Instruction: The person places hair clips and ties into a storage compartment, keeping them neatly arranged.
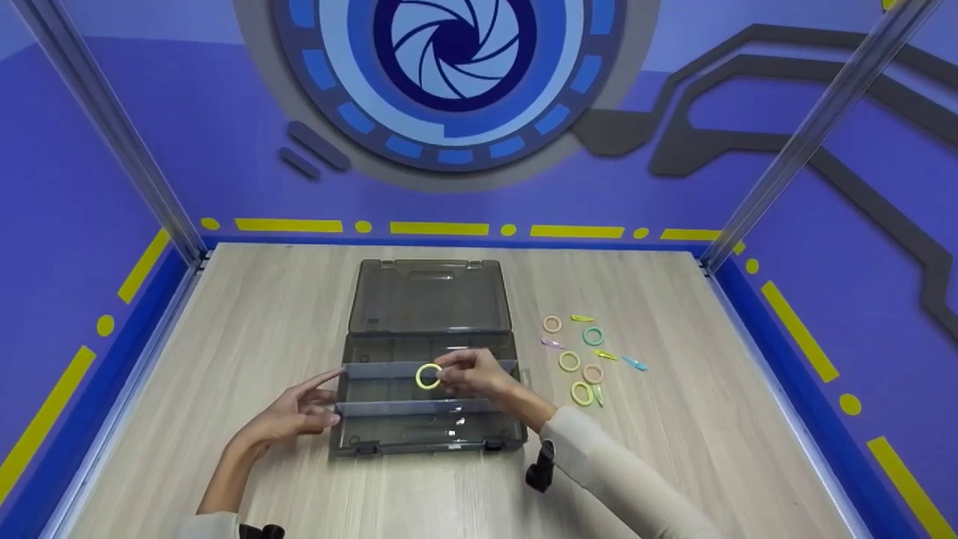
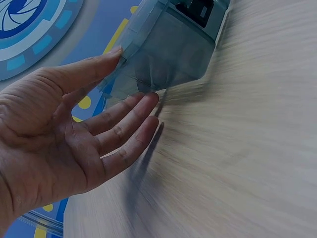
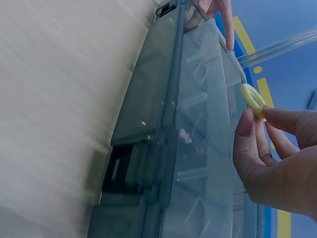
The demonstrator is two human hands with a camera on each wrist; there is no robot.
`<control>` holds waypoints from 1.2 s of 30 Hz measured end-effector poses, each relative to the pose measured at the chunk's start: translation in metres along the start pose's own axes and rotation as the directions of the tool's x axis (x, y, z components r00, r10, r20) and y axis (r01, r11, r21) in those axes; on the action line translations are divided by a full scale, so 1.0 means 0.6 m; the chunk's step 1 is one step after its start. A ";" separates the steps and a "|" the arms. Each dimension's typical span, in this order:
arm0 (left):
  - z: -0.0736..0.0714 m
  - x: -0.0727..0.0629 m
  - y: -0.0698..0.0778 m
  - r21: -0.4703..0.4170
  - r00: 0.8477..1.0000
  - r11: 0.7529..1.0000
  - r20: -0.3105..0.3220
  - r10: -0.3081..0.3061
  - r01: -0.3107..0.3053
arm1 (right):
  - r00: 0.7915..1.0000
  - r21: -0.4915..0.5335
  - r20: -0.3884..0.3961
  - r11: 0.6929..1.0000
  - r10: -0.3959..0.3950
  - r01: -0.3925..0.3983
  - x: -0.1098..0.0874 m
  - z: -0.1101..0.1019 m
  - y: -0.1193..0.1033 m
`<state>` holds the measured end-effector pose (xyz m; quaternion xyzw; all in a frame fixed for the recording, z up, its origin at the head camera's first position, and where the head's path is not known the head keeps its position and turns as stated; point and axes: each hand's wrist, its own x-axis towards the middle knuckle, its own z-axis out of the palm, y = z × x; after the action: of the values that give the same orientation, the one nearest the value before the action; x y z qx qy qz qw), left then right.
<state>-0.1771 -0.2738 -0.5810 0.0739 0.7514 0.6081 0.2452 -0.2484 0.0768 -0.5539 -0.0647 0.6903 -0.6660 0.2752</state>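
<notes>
Between the thumb and fingers of my right hand (image 1: pixel 476 372) a yellow hair tie (image 1: pixel 428 376) is pinched, held over the middle row of an open, smoky see-through organizer box (image 1: pixel 426 430). In the right wrist view the same hair tie (image 3: pixel 253 100) appears edge-on at the fingertips. Loosely spread, my left hand (image 1: pixel 288 415) rests its fingertips at the box's left wall. The left wrist view shows a finger at the rim of the box (image 2: pixel 173 54) and the others (image 2: pixel 130 129) slightly bent near its side. Two clear dividers (image 1: pixel 389 408) run across the box.
Right of the box lie several hair ties, among them a green one (image 1: pixel 593 335) and a peach one (image 1: pixel 552 324). Small snap hair clips, including a blue one (image 1: pixel 635 363), are scattered among them. The raised lid (image 1: pixel 430 299) lies back behind the box. Blue-purple panels (image 1: pixel 441 206) enclose the table.
</notes>
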 end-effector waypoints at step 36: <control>0.006 -0.001 0.001 -0.024 0.999 0.999 -0.015 -0.034 0.034 | 0.962 -0.360 -0.124 0.914 -0.244 0.185 0.067 0.159 0.019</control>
<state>-0.1753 -0.2706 -0.5806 0.0535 0.7472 0.6132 0.2505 -0.2345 -0.0246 -0.5730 -0.1318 0.8053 -0.5640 0.1263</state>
